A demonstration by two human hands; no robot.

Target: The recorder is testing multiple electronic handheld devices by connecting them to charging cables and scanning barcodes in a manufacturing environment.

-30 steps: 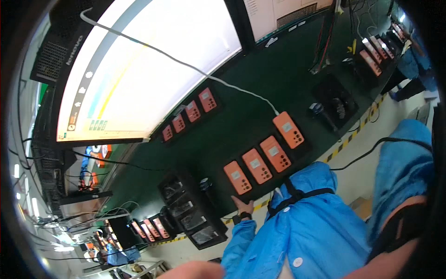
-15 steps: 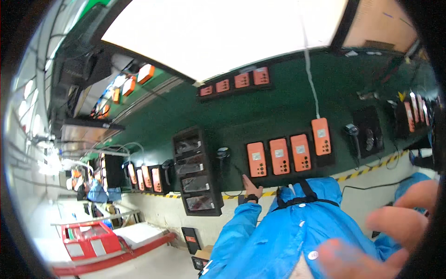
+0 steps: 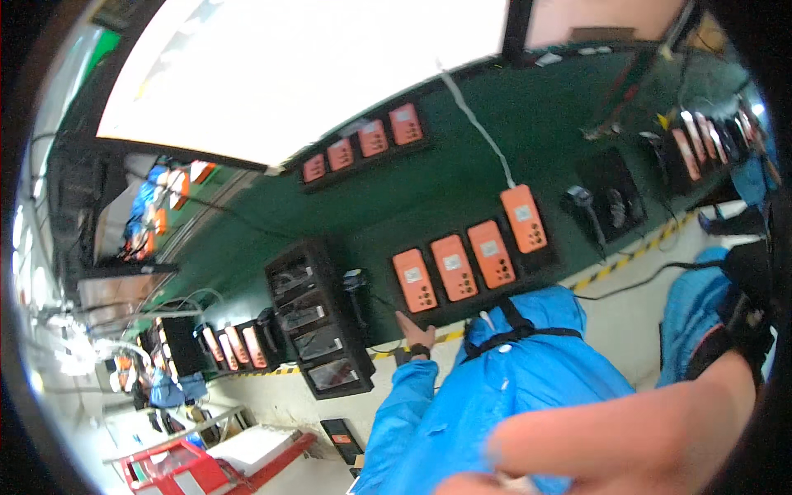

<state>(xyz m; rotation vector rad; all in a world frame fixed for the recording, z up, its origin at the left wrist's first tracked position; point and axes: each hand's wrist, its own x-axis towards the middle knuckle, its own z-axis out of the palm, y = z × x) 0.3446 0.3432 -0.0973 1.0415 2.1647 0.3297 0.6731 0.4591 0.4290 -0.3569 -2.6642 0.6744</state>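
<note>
Left hand [image 3: 418, 332], loosely open, apparently empty, is at the green bench's [image 3: 346, 219] edge, blurred right hand's [image 3: 615, 437] hold indeterminable, black tray [image 3: 540, 263] seemingly keeping orange phones [image 3: 454, 269] spaced.

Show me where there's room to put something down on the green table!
Bare green tabletop lies between the back row of orange smartphones and the front row, and between the white cable and the black mat. The front edge is crowded: the black four-compartment tray, a handheld scanner, then the front row, with the left hand beside it.
</note>
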